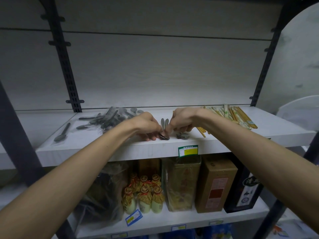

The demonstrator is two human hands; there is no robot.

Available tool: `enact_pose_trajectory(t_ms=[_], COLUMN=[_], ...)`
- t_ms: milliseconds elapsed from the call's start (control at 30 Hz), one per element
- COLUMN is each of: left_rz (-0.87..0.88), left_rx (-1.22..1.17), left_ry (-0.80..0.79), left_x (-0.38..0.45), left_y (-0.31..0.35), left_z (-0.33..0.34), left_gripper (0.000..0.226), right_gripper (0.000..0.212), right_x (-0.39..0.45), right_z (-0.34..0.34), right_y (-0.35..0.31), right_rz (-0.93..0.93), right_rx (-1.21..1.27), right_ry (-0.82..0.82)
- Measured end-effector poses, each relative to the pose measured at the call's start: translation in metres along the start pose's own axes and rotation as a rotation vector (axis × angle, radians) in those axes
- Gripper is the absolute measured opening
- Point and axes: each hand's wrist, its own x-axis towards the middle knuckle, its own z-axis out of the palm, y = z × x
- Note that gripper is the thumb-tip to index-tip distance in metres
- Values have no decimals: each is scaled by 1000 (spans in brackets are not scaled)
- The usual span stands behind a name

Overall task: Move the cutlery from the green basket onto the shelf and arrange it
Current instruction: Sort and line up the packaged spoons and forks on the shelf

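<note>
Hands meet over the front edge of the white shelf (96, 149), just behind its green and yellow price tag (188, 150). The left hand (146, 125) has its fingers curled down onto a small stack of metal spoons (164, 133), pinching the bowl ends, which lie right at the shelf's lip behind the tag. The right hand (181, 121) is curled too, its thumb and fingers closed on the same bundle from the other side, with the handles pointing away toward the back panel. A second stack of spoon bowls (182, 135) sits just to the right of the first, under the right hand's knuckles; whether that hand touches it I cannot tell.

Far to the left of the tag, a loose heap of wrapped dark spoons (110, 118) spreads across the shelf, and one single spoon (62, 133) lies apart from it, further left and nearer the front edge. To the right of the tag, wrapped chopsticks (236, 116) lie fanned out toward the shelf's right end.

Below the tag, on the lower shelf (172, 219), stand small cloth-capped bottles (145, 195), a brown carton (215, 185) and a dark box (245, 190).
</note>
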Motion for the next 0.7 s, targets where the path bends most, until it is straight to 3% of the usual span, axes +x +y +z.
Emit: enact_pose_trajectory(t_ms=[267,500,700], left_rz=[61,63,43], left_rx=[162,142,128], left_ry=[78,66,86], left_x=[4,6,7], left_y=[-1,-3,-7], left_z=[2,4,4], left_gripper=[15,13,17], right_gripper=[33,20,27], right_x=[3,3,6], right_z=[2,2,-5], right_y=[1,3,8], right_rz=[-2,-11,-1], right_rx=[-21,-20,-24], right_ry=[26,37,28])
